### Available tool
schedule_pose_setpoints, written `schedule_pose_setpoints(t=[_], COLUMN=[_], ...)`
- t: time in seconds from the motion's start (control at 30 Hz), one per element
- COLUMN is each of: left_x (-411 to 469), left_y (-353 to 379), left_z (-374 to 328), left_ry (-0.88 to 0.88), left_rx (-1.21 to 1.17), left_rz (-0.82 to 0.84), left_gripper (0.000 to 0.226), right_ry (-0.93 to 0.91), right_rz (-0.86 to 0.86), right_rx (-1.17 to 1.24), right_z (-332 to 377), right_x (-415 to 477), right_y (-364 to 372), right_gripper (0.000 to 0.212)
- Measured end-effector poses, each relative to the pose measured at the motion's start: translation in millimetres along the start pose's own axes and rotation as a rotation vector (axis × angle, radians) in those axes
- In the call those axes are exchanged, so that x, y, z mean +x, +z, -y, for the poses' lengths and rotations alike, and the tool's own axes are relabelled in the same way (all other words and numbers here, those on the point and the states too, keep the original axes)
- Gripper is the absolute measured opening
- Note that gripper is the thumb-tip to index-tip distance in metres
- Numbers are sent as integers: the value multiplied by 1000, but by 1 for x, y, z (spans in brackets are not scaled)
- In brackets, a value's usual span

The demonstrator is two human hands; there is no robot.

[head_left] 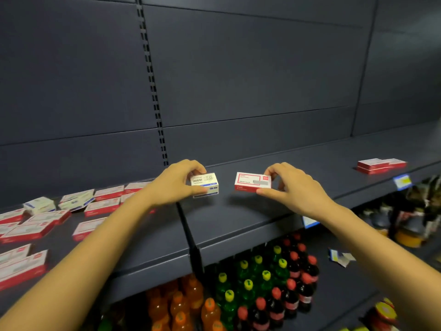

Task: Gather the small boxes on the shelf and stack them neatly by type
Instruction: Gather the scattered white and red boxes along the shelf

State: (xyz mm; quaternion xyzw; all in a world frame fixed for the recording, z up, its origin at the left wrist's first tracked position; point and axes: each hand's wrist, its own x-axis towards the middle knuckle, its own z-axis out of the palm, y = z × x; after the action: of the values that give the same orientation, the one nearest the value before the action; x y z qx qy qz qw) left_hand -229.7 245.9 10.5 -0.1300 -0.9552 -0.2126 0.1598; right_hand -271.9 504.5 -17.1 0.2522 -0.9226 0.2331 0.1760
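Two bare forearms are stretched from the bottom of the frame to the shelf [238,216]. At the centre, the left hand [175,185] is clamped on a white and blue box [205,184], printed with Chinese characters and drawn paper clips. Beside it, the right hand [292,187] is clamped on a red and white box [252,182]; its print cannot be read. Probably both types are kept apart for sorting. More scattered boxes [47,218] are seen at the left, and a small red stack [380,165] at the right.
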Motion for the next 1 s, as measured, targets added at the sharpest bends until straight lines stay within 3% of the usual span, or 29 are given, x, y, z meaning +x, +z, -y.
schedule_pose_setpoints(t=[0.17,0.37,0.47,0.6,0.83,1.0], left_x=[32,58,65,87,142,195], left_y=[61,110,116,125,168,198], left_z=[-50,-90,-110,-160,-230,-251], left_ry=[32,-135,-172,-89,30,47], left_rx=[14,120,188,263,324,375], left_rz=[68,70,-50,-214,-282,-241], left_gripper=[40,34,43,41,31,32], right_ry=[47,42,36,49,129,183], right_rz=[-14,-11,1,1,-5,-44], right_rx=[-19,-38,-32,-26,11,29], right_z=[-66,-139,-173,-222,-301,-354], right_x=[-16,-28,-31,-38,-48,-43], right_y=[-39,-77,-92,-112,-147,-170], right_gripper=[36,37,37,37,39,39])
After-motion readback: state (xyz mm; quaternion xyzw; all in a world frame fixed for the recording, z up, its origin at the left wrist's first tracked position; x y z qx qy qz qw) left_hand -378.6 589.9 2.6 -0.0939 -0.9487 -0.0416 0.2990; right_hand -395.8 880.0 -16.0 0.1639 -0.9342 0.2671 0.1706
